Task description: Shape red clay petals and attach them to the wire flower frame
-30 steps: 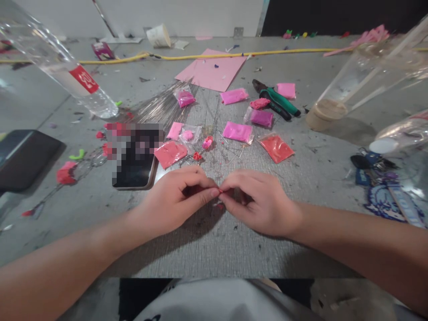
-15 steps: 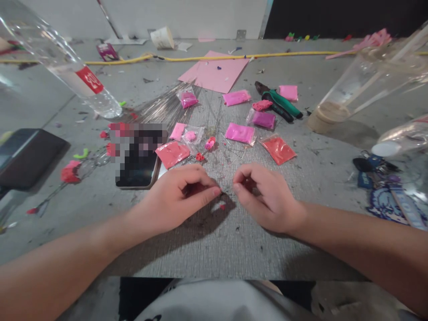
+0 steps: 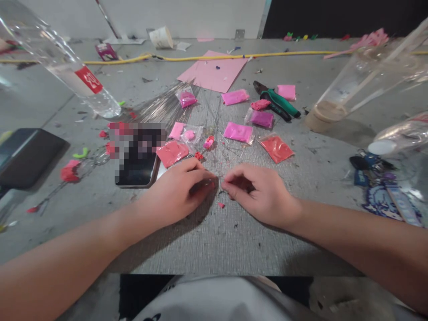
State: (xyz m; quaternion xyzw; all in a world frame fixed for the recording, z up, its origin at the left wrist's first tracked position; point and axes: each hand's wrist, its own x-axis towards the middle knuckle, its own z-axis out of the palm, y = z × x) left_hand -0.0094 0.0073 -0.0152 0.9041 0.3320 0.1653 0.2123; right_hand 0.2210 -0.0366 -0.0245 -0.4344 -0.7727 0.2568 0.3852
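Observation:
My left hand (image 3: 185,187) and my right hand (image 3: 256,191) lie low over the grey table, fingertips facing each other with a narrow gap between. The left fingers are closed and slightly blurred; whatever they hold, if anything, does not show. Thumb and forefinger of the right hand are pinched, and anything between them is too small to make out. A tiny red clay bit (image 3: 221,205) lies on the table just below the gap. Beyond the left fingers are a small red clay piece (image 3: 199,155) and a pink-red clay piece (image 3: 208,141).
Clay packets (image 3: 238,132) lie beyond my hands, with a red packet (image 3: 277,148), thin metal wires (image 3: 160,104) and green-handled pliers (image 3: 279,103). At left are a phone (image 3: 138,165) and a water bottle (image 3: 83,82). A plastic cup (image 3: 334,100) and keys (image 3: 368,165) are at right.
A red bit was between my touching fingertips at first. My hands then parted, and now they have come closer again, the left turning palm-down. The red bit on the table stays.

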